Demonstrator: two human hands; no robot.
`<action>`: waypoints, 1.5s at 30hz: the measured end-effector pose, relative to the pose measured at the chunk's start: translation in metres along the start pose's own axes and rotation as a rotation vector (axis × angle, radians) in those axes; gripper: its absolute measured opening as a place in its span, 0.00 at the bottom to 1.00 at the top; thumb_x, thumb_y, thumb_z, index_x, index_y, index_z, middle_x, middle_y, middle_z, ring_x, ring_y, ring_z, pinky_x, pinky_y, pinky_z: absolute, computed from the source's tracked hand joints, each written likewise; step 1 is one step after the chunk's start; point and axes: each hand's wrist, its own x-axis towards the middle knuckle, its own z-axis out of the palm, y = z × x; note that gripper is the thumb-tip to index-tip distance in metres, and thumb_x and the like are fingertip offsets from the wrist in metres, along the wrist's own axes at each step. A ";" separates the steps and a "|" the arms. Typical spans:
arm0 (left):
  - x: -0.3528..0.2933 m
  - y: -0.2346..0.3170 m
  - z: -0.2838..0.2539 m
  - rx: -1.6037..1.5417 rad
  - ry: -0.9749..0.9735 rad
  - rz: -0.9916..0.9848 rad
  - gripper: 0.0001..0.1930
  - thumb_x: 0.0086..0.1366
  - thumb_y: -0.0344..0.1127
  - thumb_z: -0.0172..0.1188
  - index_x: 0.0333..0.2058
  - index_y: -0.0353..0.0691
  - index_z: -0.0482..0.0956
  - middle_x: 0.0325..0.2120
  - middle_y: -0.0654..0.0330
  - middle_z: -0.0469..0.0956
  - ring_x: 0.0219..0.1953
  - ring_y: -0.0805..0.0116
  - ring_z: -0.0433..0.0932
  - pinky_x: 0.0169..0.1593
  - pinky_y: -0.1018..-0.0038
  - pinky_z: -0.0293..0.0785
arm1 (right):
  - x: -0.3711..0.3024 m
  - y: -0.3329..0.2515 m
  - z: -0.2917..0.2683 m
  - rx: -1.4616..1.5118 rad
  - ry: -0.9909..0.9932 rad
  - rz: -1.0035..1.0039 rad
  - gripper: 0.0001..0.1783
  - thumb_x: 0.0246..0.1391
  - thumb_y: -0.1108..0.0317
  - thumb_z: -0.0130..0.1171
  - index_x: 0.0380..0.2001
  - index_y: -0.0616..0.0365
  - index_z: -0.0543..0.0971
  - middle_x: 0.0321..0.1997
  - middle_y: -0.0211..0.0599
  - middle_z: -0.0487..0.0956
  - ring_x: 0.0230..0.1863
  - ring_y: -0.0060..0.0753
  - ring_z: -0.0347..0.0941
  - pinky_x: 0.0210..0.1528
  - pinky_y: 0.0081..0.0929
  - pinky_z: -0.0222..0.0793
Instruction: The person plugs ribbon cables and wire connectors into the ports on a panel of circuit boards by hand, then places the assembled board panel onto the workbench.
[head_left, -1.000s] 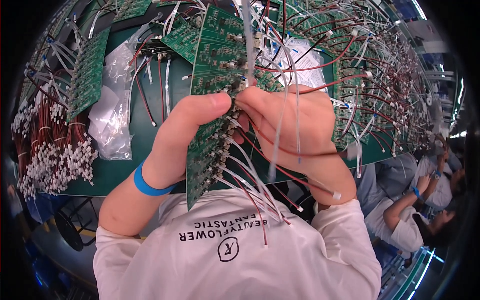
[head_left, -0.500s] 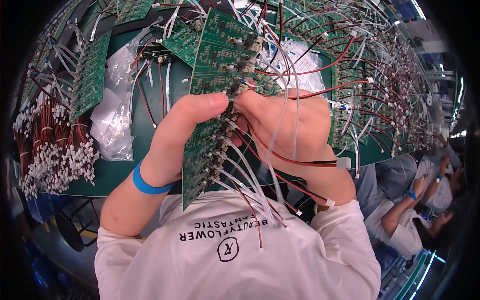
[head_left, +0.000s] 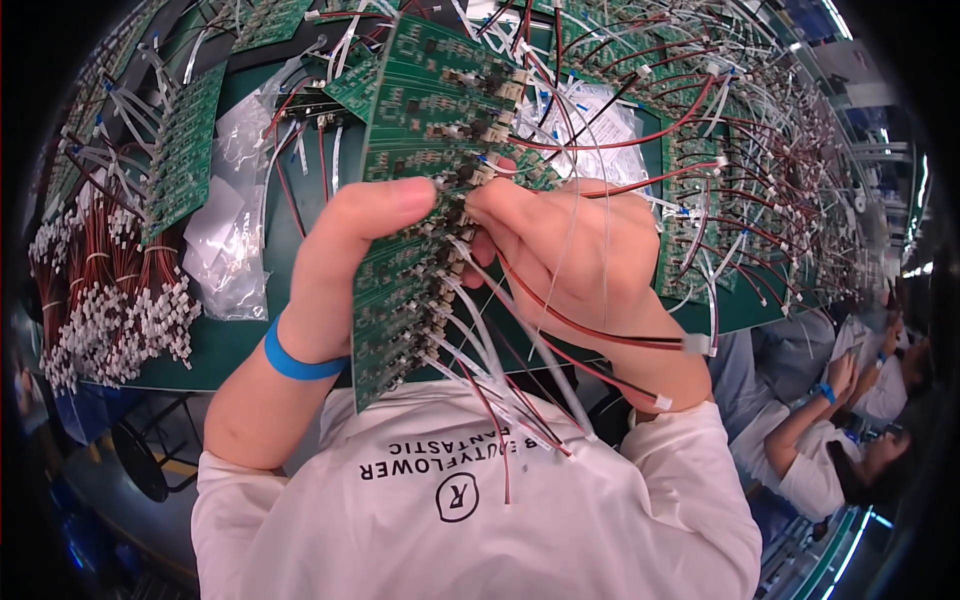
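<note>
A long green circuit board panel stands tilted in front of my chest, small components along its right edge. My left hand is closed on it, thumb across the face and the other fingers hidden behind. With thumb and forefinger pinched at the board's right edge, my right hand touches the row of connectors; whatever sits between its fingertips is hidden. Below the pinch, red-and-black cables with white plugs run out to the right. White cables hang from the lower part of the edge toward my shirt.
Bundles of red cables with white plugs lie at the left, next to another green board. A clear plastic bag rests on the green table. Wired boards crowd the right side; other people sit beyond.
The upper part of the board has shifted left and my left thumb has moved left with it. My right hand stays nearly in place. The hanging cables have swung slightly.
</note>
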 end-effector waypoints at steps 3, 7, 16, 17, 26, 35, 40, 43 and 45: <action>-0.001 0.003 0.002 -0.017 -0.004 0.040 0.23 0.59 0.44 0.45 0.42 0.29 0.74 0.33 0.53 0.77 0.35 0.66 0.77 0.41 0.74 0.73 | 0.002 0.000 -0.001 0.084 0.020 0.003 0.07 0.41 0.75 0.62 0.26 0.54 0.77 0.16 0.24 0.75 0.12 0.26 0.69 0.15 0.22 0.62; 0.003 -0.002 -0.002 0.031 -0.032 0.010 0.22 0.59 0.44 0.45 0.42 0.29 0.74 0.33 0.54 0.77 0.34 0.67 0.76 0.40 0.74 0.73 | 0.006 -0.004 -0.003 0.047 0.027 0.000 0.07 0.39 0.75 0.62 0.26 0.54 0.77 0.16 0.24 0.75 0.12 0.26 0.70 0.15 0.21 0.62; 0.010 0.009 -0.007 -0.060 0.106 0.106 0.31 0.58 0.52 0.41 0.49 0.28 0.68 0.34 0.50 0.76 0.33 0.64 0.76 0.38 0.70 0.75 | 0.000 0.009 -0.004 0.039 0.144 0.056 0.09 0.37 0.81 0.63 0.26 0.59 0.79 0.13 0.27 0.72 0.10 0.18 0.63 0.15 0.17 0.58; 0.011 0.011 -0.010 -0.031 0.142 0.138 0.32 0.58 0.53 0.41 0.50 0.28 0.67 0.35 0.49 0.76 0.33 0.63 0.77 0.38 0.68 0.76 | 0.002 0.007 -0.006 0.038 0.145 0.056 0.09 0.37 0.81 0.63 0.26 0.59 0.79 0.13 0.27 0.72 0.10 0.18 0.63 0.15 0.17 0.58; 0.004 0.011 -0.020 -0.191 -0.007 0.097 0.46 0.54 0.63 0.46 0.60 0.31 0.49 0.55 0.36 0.58 0.43 0.55 0.73 0.45 0.56 0.73 | 0.010 0.003 -0.016 1.124 0.082 0.876 0.07 0.47 0.70 0.63 0.29 0.62 0.80 0.16 0.25 0.75 0.12 0.07 0.63 0.12 0.07 0.52; -0.001 0.013 -0.015 -0.161 0.122 0.039 0.49 0.52 0.67 0.46 0.60 0.30 0.50 0.56 0.35 0.58 0.36 0.62 0.72 0.40 0.60 0.73 | 0.012 0.004 -0.010 1.113 0.099 1.006 0.08 0.47 0.68 0.64 0.27 0.62 0.79 0.14 0.20 0.70 0.13 0.05 0.58 0.14 0.08 0.51; -0.002 0.012 -0.011 -0.113 0.178 0.027 0.49 0.52 0.68 0.45 0.59 0.29 0.51 0.55 0.34 0.58 0.34 0.64 0.71 0.38 0.62 0.73 | 0.010 0.003 -0.012 1.008 0.070 0.992 0.06 0.46 0.74 0.64 0.27 0.62 0.76 0.18 0.20 0.72 0.18 0.06 0.62 0.19 0.07 0.55; -0.002 0.011 -0.008 -0.084 0.212 0.021 0.49 0.52 0.68 0.45 0.59 0.29 0.52 0.55 0.34 0.58 0.33 0.65 0.71 0.36 0.63 0.74 | 0.011 0.006 -0.004 0.831 0.220 0.713 0.07 0.45 0.75 0.64 0.27 0.62 0.76 0.22 0.24 0.73 0.21 0.08 0.65 0.22 0.09 0.59; 0.003 0.010 -0.009 -0.150 0.157 -0.001 0.47 0.54 0.67 0.43 0.59 0.29 0.52 0.55 0.34 0.58 0.34 0.65 0.72 0.36 0.63 0.73 | 0.014 0.011 -0.002 0.794 0.240 0.695 0.07 0.41 0.78 0.64 0.26 0.62 0.76 0.24 0.28 0.73 0.22 0.15 0.68 0.24 0.13 0.63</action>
